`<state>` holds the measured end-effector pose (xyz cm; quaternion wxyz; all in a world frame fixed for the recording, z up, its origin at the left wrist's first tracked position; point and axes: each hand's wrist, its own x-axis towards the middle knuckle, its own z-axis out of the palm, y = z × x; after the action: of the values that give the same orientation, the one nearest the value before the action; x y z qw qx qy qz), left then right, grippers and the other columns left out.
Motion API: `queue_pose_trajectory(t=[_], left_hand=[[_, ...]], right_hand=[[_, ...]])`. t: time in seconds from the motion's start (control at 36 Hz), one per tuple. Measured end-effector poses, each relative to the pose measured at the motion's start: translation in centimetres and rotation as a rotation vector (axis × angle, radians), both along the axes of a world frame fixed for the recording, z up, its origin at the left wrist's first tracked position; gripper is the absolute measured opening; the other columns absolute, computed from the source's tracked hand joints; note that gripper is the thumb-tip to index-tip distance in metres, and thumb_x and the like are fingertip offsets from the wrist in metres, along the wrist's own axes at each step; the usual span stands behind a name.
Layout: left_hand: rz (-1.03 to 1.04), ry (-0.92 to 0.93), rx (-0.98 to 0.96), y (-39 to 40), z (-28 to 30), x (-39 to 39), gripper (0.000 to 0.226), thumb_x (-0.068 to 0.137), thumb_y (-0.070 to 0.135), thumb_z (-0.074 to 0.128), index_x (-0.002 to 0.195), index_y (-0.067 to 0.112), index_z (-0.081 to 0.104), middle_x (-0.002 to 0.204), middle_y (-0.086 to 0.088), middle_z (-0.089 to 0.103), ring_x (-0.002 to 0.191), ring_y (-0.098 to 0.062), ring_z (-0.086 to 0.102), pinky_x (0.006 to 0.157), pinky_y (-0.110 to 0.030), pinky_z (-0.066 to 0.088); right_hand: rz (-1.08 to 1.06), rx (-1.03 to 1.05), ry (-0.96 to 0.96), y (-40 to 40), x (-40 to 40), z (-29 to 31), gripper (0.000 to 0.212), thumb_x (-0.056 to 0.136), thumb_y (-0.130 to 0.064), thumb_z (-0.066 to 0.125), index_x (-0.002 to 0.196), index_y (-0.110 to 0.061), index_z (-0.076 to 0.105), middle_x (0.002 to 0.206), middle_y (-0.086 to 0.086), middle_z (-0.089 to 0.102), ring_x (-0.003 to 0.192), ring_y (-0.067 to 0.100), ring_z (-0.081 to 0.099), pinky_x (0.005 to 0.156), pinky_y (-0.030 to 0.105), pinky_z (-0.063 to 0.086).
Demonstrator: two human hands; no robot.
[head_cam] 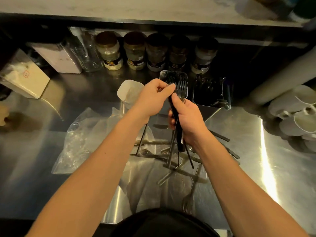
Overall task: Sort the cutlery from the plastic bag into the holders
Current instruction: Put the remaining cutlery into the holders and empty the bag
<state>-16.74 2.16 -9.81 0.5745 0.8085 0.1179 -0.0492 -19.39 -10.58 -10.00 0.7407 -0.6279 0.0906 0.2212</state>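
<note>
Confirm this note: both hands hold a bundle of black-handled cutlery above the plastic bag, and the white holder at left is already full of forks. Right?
Not quite. The head view shows the white holder looking empty; the forks stand in the metal holder beside it. The rest holds: the left hand and right hand hold the bundle of black-handled cutlery above the plastic bag.

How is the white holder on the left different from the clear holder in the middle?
The white holder is opaque with a rounded rim; the clear holder is see-through with a squarer rim. The white holder looks empty of cutlery, while the clear holder has forks standing in it, tines up. The left hand is over the clear holder, not the white holder. Both stand upright on the steel counter.
</note>
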Motion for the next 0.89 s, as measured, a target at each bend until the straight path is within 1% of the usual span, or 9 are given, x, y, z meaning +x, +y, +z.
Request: queue_pose_trajectory(t=[0.22,0.33,0.44,0.56,0.61,0.69,0.75,0.81,0.89], left_hand=[[0.164,-0.076,-0.054,-2.7,-0.5,-0.6,0.013,0.096,0.034,0.063,0.098,0.023,0.07,0.085,0.007,0.066,0.083,-0.011,0.063,0.077,-0.033,0.054],[0.29,-0.093,-0.195,-2.9,0.2,-0.6,0.014,0.099,0.03,0.06,0.089,0.027,0.069,0.066,0.009,0.058,0.067,-0.01,0.053,0.065,-0.031,0.047],[0.316,-0.066,-0.327,-3.3,0.5,-0.4,0.024,0.102,0.028,0.055,0.097,0.009,0.07,0.076,-0.003,0.06,0.069,-0.015,0.053,0.06,-0.029,0.043],[0.322,-0.008,-0.475,-3.7,1.3,-0.3,0.027,0.107,0.022,0.044,0.09,0.011,0.062,0.055,0.012,0.057,0.048,-0.001,0.046,0.044,-0.017,0.031],[0.333,-0.003,-0.604,-3.6,1.5,-0.2,0.033,0.108,0.022,0.041,0.083,0.011,0.058,0.056,0.009,0.057,0.045,-0.002,0.043,0.043,-0.018,0.027],[0.435,-0.001,-0.734,-3.3,1.8,0.3,0.033,0.108,0.022,0.041,0.083,0.009,0.058,0.062,0.004,0.061,0.056,-0.009,0.047,0.05,-0.021,0.034],[0.508,-0.024,-0.862,-3.1,2.1,0.9,0.03,0.108,0.022,0.042,0.089,0.008,0.06,0.069,0.002,0.07,0.073,-0.015,0.057,0.075,-0.029,0.05],[0.545,-0.05,-0.952,-2.7,2.3,1.5,0.027,0.108,0.023,0.04,0.102,0.006,0.06,0.076,-0.001,0.075,0.081,-0.019,0.066,0.094,-0.037,0.05],[0.536,-0.112,-1.056,-2.2,3.2,2.1,0.035,0.109,0.027,0.036,0.125,0.001,0.053,0.083,-0.004,0.074,0.076,-0.022,0.073,0.077,-0.037,0.059]], right_hand=[[-0.035,-0.159,-0.143,-1.6,-0.5,-0.4,0.023,0.099,-0.036,0.061,0.089,-0.015,0.06,0.063,-0.004,0.062,0.055,0.011,0.055,0.051,0.027,0.046],[0.054,-0.218,-0.199,-2.7,-0.7,-0.7,0.02,0.097,-0.036,0.063,0.096,-0.016,0.061,0.069,-0.004,0.064,0.06,0.01,0.058,0.059,0.029,0.049],[0.069,-0.215,-0.229,-3.2,-0.5,-0.7,0.017,0.097,-0.035,0.064,0.093,-0.018,0.06,0.071,-0.004,0.064,0.062,0.01,0.059,0.059,0.03,0.048],[0.106,-0.217,-0.267,-3.9,-0.2,-0.7,0.02,0.098,-0.034,0.063,0.094,-0.015,0.06,0.071,-0.002,0.063,0.06,0.01,0.057,0.056,0.028,0.046],[0.13,-0.218,-0.263,-4.3,-0.2,-0.7,0.021,0.098,-0.035,0.063,0.094,-0.015,0.06,0.072,-0.002,0.064,0.059,0.009,0.057,0.055,0.027,0.045],[0.166,-0.252,-0.274,-5.0,-0.2,-0.5,0.018,0.096,-0.037,0.065,0.094,-0.019,0.062,0.073,-0.004,0.066,0.059,0.008,0.059,0.055,0.026,0.045],[0.19,-0.232,-0.273,-5.4,-0.3,-0.4,0.017,0.096,-0.034,0.065,0.094,-0.018,0.062,0.073,-0.002,0.066,0.058,0.01,0.058,0.051,0.025,0.045],[0.204,-0.21,-0.276,-5.7,-0.4,-0.2,0.016,0.097,-0.031,0.065,0.095,-0.015,0.063,0.073,0.0,0.066,0.058,0.01,0.056,0.049,0.023,0.044],[0.209,-0.184,-0.279,-6.0,-0.2,0.2,0.018,0.097,-0.029,0.065,0.099,-0.011,0.064,0.073,0.001,0.065,0.058,0.012,0.055,0.049,0.023,0.044]])
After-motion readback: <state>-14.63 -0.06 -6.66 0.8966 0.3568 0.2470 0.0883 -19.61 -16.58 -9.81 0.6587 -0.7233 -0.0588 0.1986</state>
